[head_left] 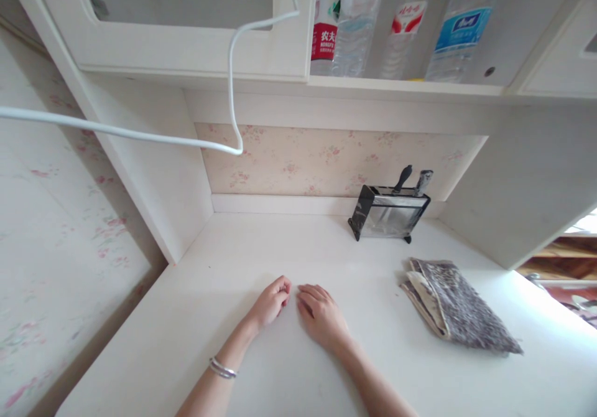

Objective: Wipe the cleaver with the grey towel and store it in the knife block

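Observation:
My left hand (272, 302) rests on the white countertop (261, 243) with its fingers curled into a loose fist, and nothing shows in it. A silver bracelet (222, 368) circles that wrist. Close beside it, a small gap apart, my right hand (323, 315) lies palm down with its fingers slightly bent on the surface. It holds nothing that I can see. To the right of the right hand lies a folded grey-brown fuzzy cloth (466, 308). Behind the cloth, near the back wall, stands a clear-sided knife holder (392, 219) with a black handle (403, 178) and a grey handle (423, 182) sticking up.
Above the counter, an open shelf (405, 86) carries several plastic bottles (357, 31). A white cable (140, 135) crosses the upper left in front of a cabinet door (196, 46). Side panels (522, 174) bound the counter's back part, and floral wallpaper (298, 162) covers the wall behind.

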### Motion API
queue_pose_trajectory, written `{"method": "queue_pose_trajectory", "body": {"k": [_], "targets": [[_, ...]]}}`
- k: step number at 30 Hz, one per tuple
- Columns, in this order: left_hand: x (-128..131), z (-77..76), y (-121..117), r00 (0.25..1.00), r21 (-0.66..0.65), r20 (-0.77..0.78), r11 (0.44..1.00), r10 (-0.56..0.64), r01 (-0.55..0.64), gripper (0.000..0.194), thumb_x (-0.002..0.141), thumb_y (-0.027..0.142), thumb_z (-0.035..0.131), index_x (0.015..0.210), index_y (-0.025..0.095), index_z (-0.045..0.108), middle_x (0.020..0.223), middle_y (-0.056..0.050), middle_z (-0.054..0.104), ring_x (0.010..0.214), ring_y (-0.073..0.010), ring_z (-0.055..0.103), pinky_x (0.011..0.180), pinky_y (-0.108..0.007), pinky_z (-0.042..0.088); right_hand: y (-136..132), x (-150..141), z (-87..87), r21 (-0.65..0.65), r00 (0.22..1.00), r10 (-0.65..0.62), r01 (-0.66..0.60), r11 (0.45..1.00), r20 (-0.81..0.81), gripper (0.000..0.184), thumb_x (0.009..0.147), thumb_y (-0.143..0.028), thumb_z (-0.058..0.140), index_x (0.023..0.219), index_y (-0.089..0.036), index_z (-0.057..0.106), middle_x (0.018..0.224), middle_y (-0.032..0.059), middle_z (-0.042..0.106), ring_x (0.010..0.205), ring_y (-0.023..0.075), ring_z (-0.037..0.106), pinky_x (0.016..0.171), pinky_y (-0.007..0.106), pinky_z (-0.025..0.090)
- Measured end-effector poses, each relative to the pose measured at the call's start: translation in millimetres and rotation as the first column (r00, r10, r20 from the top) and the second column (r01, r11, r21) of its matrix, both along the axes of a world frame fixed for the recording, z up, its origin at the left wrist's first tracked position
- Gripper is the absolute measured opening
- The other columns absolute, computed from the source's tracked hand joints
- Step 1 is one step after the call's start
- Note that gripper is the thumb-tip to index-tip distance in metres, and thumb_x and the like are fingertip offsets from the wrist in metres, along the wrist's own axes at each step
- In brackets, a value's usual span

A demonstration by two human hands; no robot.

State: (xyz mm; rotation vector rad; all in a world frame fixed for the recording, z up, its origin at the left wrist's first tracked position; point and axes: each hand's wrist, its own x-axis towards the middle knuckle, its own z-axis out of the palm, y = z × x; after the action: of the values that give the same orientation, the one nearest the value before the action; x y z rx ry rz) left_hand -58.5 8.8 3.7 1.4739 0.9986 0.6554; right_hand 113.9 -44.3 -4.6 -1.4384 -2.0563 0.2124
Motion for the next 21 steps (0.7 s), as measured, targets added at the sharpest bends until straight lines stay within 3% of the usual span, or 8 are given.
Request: {"method": "queue_pose_trajectory", "body": {"k": [21], "targets": [[1.4,-2.6,-0.7,1.0,0.033,-0.012,0.999,0.008,-0.008,0.006,0.073,0.016,0.041,0.075,0.022,0.04,0.057,0.008,0.04,0.047,-0.0077,0.033,0.048,-0.021,0.023,-1.4,-0.6,3.0,-0.057,1.0,-0.003,0.001,0.998,-0.03,0.028,0.089,-0.02,0.046,0.107,-0.024,0.068,0.12,0.0026,0.065,0.113,0.0196,0.055,0.104,0.036,0.037]]}}
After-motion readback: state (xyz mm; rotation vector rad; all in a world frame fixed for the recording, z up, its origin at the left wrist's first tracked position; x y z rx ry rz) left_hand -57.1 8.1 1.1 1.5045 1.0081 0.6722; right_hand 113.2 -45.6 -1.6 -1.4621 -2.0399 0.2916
